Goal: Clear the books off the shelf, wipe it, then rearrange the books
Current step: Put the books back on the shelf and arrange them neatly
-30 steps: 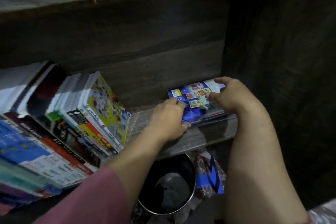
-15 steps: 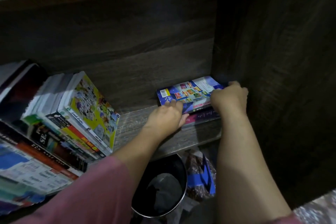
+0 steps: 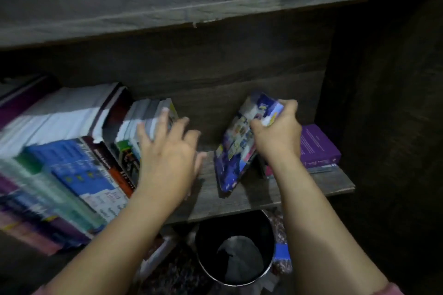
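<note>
Book [image 3: 236,148] gripped upright in right hand [image 3: 278,134].

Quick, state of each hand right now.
Left hand: open, fingers spread by the leaning books.
Right hand: grips the blue book, held tilted.

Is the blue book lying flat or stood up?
Stood up, tilted: blue book rests on its lower edge on the shelf; right hand grips its top.

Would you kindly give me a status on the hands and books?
Right hand grips blue book, tilted on shelf. Left hand open at leaning books. Purple book flat at far right.
</note>
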The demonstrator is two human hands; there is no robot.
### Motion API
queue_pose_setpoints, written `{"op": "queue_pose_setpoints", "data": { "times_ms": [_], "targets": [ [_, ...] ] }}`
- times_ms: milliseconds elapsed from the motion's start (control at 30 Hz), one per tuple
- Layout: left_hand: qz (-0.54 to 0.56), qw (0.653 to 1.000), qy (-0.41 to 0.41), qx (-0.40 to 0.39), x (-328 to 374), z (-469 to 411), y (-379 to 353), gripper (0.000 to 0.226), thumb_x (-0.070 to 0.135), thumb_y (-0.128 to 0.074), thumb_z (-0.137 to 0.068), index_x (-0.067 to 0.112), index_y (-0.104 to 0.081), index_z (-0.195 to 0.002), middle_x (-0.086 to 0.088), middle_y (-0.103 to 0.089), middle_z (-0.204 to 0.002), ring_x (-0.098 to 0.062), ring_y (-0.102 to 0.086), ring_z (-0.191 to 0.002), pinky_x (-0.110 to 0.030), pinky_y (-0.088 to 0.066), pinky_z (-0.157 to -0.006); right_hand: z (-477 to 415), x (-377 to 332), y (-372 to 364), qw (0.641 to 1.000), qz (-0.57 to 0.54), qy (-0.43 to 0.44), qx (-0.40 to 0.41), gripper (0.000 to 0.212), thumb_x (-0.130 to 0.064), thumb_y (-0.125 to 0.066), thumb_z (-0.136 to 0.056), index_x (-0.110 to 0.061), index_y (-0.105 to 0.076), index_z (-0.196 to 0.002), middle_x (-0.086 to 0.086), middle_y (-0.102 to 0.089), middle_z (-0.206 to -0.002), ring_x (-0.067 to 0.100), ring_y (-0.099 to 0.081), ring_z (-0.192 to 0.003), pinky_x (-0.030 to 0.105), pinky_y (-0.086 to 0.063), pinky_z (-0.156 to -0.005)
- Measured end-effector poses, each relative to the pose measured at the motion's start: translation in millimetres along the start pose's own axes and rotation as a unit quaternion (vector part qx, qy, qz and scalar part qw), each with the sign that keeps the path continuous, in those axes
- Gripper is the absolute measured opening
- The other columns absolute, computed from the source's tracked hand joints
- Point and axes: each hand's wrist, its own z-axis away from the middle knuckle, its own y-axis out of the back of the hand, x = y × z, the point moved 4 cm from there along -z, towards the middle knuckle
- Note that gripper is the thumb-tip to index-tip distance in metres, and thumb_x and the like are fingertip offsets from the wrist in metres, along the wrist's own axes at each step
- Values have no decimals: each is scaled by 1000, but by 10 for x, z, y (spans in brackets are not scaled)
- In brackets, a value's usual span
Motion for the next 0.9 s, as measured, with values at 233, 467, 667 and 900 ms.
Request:
{"op": "queue_pose_setpoints", "data": {
  "times_ms": [233, 467, 667, 900],
  "targets": [
    [5, 986, 157, 52, -838, 426, 213, 54, 30, -79, -74, 11, -63, -121, -9, -50, -138, -39, -26, -138, -73, -12, -101, 612, -284, -457, 990, 45, 108, -76, 50, -21, -59, -87, -30, -33, -128, 11, -64, -94, 36, -63, -88, 38, -51, -73],
    [0, 995, 84, 55, -963, 516, 150, 49, 38, -80, -69, 19, -68, -112, -6, -47, -141, -37, -31, -134, -64, -13, -105, 848, -213, -757, 977, 88, 174, -90, 54, -23, -56, -94, -27, -27, -140, 17, -67, -89, 36, -64, -81, 37, -49, -66],
    [-3, 995, 54, 83, -1047, 528, 85, 46, 37, -81, -67, 23, -70, -109, -3, -47, -141, -35, -33, -133, -62, -15, -102, 934, -180, -1068, 971, 92, 186, -117, 58, -25, -57, -95, -28, -24, -143, 8, -63, -82, 31, -66, -76, 38, -53, -65],
    [-6, 994, 57, 95, -1055, 506, 41, 51, 34, -85, -60, 22, -69, -106, -3, -47, -138, -35, -30, -132, -63, -15, -101, 832, -174, -1281, 954, 54, 152, -254, 64, -29, -71, -85, -31, -36, -139, -13, -66, -103, 2, -64, -95, 15, -47, -75]
  ]
}}
